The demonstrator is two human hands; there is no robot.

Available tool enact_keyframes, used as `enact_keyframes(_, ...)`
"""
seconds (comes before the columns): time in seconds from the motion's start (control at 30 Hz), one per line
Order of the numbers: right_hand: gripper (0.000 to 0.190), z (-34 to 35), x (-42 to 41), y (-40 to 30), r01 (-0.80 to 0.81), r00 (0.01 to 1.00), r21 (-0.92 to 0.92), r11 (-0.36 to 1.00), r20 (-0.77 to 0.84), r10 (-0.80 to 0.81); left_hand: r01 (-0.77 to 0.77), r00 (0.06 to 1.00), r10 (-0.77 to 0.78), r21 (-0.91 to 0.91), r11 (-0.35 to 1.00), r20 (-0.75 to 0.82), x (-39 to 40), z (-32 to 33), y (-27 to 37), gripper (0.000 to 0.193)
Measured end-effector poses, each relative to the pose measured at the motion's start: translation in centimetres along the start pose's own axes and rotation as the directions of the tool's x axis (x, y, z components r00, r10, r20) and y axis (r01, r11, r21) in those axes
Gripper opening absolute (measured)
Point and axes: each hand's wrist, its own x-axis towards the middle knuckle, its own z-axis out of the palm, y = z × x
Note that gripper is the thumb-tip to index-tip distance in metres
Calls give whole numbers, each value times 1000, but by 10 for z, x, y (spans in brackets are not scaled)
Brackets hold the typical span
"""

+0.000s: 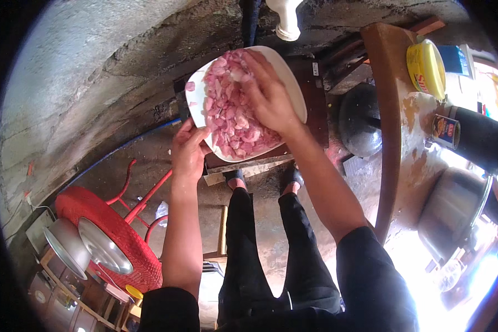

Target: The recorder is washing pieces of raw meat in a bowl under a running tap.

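A white rounded-square plate (293,85) is before me, heaped with small pieces of raw pink meat (232,112). My left hand (190,145) grips the plate's lower left edge, its thumb over the rim and its other fingers partly hidden beneath. My right hand (269,93) lies on the right side of the heap, fingers pointing up and left; its fingertips touch the meat, and I cannot tell whether they hold any. A few loose pieces lie near the plate's left rim. Under the plate is a dark tabletop (315,112).
A white pipe end (287,25) hangs above the plate. At left, a red woven stool (107,220) bears metal basins (105,245). A counter (398,137) at right holds a yellow tub (425,68), a can (446,130) and a large metal pot (452,211). A black wok (359,120) is beside it.
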Motion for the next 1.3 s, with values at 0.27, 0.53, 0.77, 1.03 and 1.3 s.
enact_keyframes(0.27,58,-89,44,-141,-229,926,26,973,-301,226,-18,992,22,-35,999,121,12,14,1,32)
enact_keyframes(0.53,51,-78,103,-191,-251,967,-691,677,-205,149,-15,993,17,-23,1000,117,3,44,11,28)
enact_keyframes(0.77,22,-105,121,-147,320,862,-885,339,124,-491,-26,991,34,-58,998,129,2,63,18,33)
enact_keyframes(1.03,34,-110,103,-170,200,970,-629,752,233,-64,-40,995,47,-83,996,82,-6,53,28,31)
enact_keyframes(1.3,78,-55,26,-95,263,948,-802,537,319,13,-70,995,73,-50,996,70,-2,57,36,28)
